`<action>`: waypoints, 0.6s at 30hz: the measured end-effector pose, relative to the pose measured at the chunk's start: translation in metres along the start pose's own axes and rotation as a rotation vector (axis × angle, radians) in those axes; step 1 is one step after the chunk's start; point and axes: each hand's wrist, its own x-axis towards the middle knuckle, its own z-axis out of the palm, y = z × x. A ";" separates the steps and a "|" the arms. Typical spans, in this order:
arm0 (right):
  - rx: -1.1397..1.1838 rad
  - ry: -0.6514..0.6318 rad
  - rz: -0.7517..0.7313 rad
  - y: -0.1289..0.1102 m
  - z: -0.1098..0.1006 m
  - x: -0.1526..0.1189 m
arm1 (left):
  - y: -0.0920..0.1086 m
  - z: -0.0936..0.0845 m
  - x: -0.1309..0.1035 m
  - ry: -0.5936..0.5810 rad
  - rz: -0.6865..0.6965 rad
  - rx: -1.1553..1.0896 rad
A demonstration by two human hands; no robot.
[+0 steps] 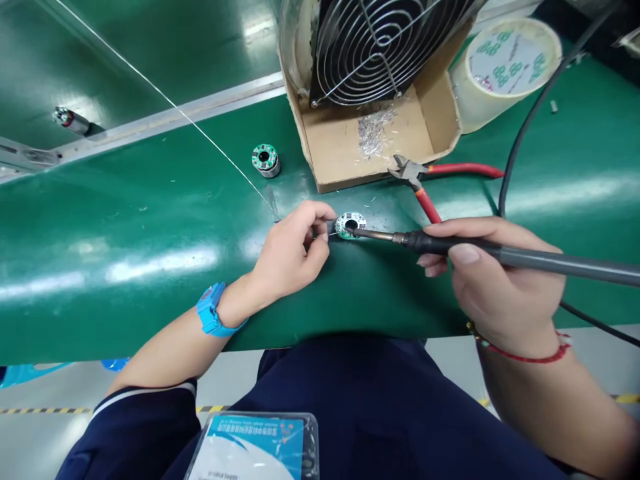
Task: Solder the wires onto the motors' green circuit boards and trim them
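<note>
Wears a badge [250, 447] low in front; curls right hand [505, 290] around a soldering iron [530, 259], holding its tip at a round circuit board [344, 224] on the green bench [150, 267]; pinches thin wire [333, 234] between narrowed fingers of left hand [287, 253], beside the board.

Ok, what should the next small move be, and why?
Perhaps feed the thin silvery wire toward the tip of the slim black-handled soldering iron: the left grip seems to pinch that wire beside the round green-and-white circuit board, where the tip is.
</note>
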 end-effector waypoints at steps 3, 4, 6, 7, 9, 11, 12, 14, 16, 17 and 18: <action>0.022 -0.009 0.009 0.001 -0.001 0.005 | 0.000 0.002 0.000 0.001 0.001 0.003; 0.025 -0.015 0.009 0.001 -0.002 0.007 | 0.000 0.003 0.001 -0.003 0.001 0.002; 0.031 -0.031 0.005 0.002 -0.004 0.009 | 0.000 0.005 0.002 -0.015 0.005 -0.005; 0.032 -0.040 0.004 0.002 -0.004 0.011 | 0.000 0.006 0.002 -0.021 0.008 -0.012; 0.031 -0.056 -0.005 0.003 -0.006 0.014 | 0.001 0.008 0.003 -0.034 0.004 -0.028; 0.021 -0.059 -0.032 0.002 -0.007 0.017 | 0.001 0.008 0.003 -0.052 -0.022 -0.036; 0.011 -0.059 -0.043 0.001 -0.007 0.019 | 0.001 0.008 0.004 -0.070 -0.041 -0.030; -0.019 -0.060 -0.048 -0.002 -0.007 0.022 | 0.001 0.006 0.005 -0.123 -0.064 0.008; -0.057 -0.063 -0.043 -0.006 -0.007 0.024 | 0.000 0.005 0.006 -0.174 -0.067 0.068; -0.077 -0.065 -0.049 -0.009 -0.006 0.025 | 0.000 0.005 0.007 -0.191 -0.067 0.094; -0.096 -0.067 -0.056 -0.012 -0.006 0.026 | 0.000 0.006 0.007 -0.198 -0.070 0.113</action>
